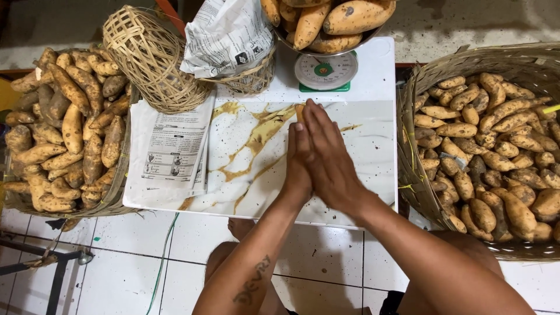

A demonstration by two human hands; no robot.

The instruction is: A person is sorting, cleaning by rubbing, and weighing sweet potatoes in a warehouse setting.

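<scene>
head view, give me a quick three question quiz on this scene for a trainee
1. True or false: the left hand and right hand are pressed together over the board.
2. What sits in the pan of the scale?
A. sweet potatoes
B. folded newspapers
C. nothing
3. Fill in: beside the board, the left basket and right basket both hold ____.

Key
1. True. Palms meet above the marbled board; a small orange piece shows at the fingertips, though what it is cannot be told.
2. A. Sweet potatoes are piled in the pan.
3. Sweet potatoes.
</scene>
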